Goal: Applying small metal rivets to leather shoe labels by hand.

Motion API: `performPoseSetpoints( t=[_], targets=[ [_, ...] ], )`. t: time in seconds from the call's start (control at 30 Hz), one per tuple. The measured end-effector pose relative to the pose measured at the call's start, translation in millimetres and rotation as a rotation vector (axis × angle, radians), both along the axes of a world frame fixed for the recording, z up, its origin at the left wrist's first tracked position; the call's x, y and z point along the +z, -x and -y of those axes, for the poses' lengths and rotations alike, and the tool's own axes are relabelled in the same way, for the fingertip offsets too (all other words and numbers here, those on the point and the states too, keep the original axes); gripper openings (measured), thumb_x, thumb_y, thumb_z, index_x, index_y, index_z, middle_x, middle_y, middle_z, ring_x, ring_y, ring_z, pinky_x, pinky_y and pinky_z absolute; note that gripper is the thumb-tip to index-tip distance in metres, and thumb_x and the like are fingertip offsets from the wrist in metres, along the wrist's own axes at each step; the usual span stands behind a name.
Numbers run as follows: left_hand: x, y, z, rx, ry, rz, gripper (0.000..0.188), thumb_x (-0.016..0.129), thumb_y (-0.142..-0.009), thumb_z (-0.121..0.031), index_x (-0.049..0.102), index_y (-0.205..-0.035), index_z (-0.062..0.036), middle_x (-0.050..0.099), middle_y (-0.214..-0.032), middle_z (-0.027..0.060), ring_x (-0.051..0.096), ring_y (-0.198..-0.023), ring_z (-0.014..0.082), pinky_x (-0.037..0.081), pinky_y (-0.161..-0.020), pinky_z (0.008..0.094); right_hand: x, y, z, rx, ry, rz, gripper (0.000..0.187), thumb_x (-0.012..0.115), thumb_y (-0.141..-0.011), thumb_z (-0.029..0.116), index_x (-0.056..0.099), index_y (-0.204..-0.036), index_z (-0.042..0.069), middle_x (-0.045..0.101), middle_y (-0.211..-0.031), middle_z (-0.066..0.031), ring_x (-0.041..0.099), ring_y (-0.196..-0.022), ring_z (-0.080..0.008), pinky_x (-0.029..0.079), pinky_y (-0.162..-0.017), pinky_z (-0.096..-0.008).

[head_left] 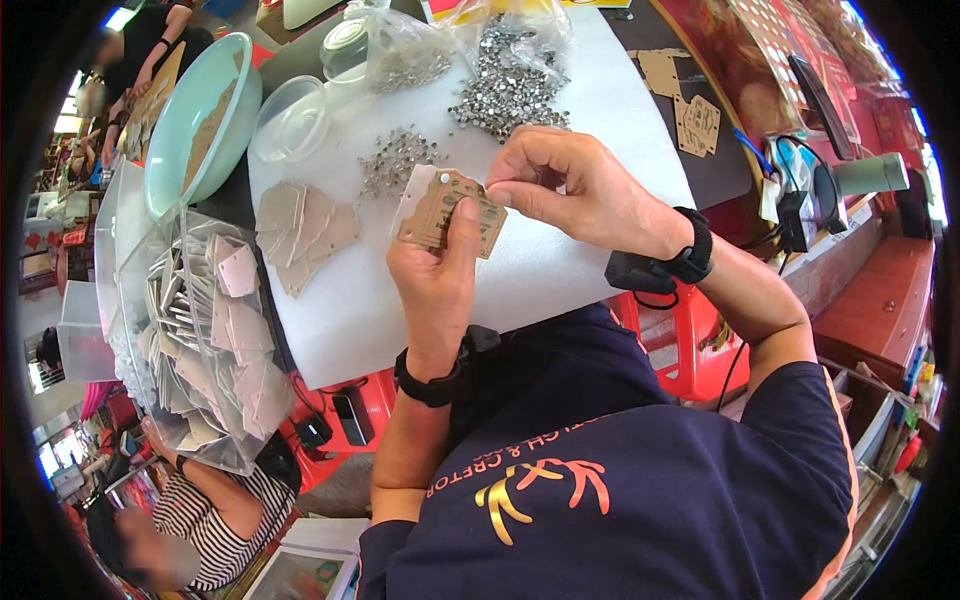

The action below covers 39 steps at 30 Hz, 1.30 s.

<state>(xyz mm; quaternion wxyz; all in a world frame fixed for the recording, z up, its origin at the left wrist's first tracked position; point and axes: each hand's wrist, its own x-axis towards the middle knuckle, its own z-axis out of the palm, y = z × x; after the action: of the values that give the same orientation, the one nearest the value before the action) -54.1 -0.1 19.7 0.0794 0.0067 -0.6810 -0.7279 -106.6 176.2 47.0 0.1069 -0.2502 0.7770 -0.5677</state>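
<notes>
Evidently the left hand [440,265] was gripping a few brown cardboard pieces [435,208], its thumb pressed flat on the printed face of the top one, while the right hand [575,190] had thumb and forefinger drawn together at their right edge, though I could not tell what, if anything, was between those fingertips. The held pieces were above a white foam sheet [560,268], just beside a small scatter of grey metal bits [398,162], with a bigger heap of dark metal studs [510,85] beyond and a loose pile of similar cards [305,232] to the left.
</notes>
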Motion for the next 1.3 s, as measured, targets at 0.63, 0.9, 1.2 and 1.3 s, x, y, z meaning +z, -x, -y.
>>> performPoseSetpoints(
  t=[0.63,0.9,1.2,1.3],
  targets=[
    [-2.8,0.4,0.1,0.031,0.034,-0.005,0.017,0.061,-0.096,-0.010,0.065,-0.108,0.0011,0.064,-0.089,-0.0007,0.055,-0.077,0.0034,0.046,-0.064,0.0220,-10.5,1.5,8.7,-0.042,-0.033,-0.136,0.013,0.068,-0.091,0.015,0.063,-0.091,0.003,0.057,-0.081,-0.0005,0.055,-0.069,-0.0077,0.044,-0.059,-0.0236],
    [-3.2,0.6,0.0,0.018,0.011,0.014,0.018,0.061,-0.096,-0.010,0.064,-0.110,0.0003,0.064,-0.092,-0.0010,0.055,-0.080,0.0036,0.046,-0.067,0.0217,-8.4,-2.6,13.6,-0.107,0.010,0.009,0.015,0.069,-0.088,0.013,0.064,-0.093,-0.001,0.060,-0.077,-0.0086,0.059,-0.068,-0.0162,0.049,-0.062,-0.0296],
    [-3.5,2.8,1.2,-0.021,-0.021,0.029,0.022,0.060,-0.096,-0.012,0.062,-0.114,-0.0002,0.064,-0.098,0.0003,0.057,-0.086,0.0055,0.048,-0.073,0.0227,-20.9,-0.7,11.5,-0.082,-0.017,-0.239,0.017,0.066,-0.093,0.017,0.068,-0.101,0.002,0.063,-0.088,-0.0026,0.058,-0.074,-0.0106,0.046,-0.063,-0.0260],
    [-4.4,2.2,3.2,-0.036,-0.025,0.043,0.023,0.060,-0.096,-0.013,0.062,-0.115,-0.0001,0.064,-0.100,0.0014,0.058,-0.088,0.0070,0.048,-0.075,0.0234,-15.7,-0.8,10.4,-0.070,-0.070,-0.139,0.017,0.066,-0.093,0.017,0.068,-0.100,0.002,0.064,-0.091,-0.0034,0.059,-0.077,-0.0129,0.047,-0.066,-0.0273]
  ],
)
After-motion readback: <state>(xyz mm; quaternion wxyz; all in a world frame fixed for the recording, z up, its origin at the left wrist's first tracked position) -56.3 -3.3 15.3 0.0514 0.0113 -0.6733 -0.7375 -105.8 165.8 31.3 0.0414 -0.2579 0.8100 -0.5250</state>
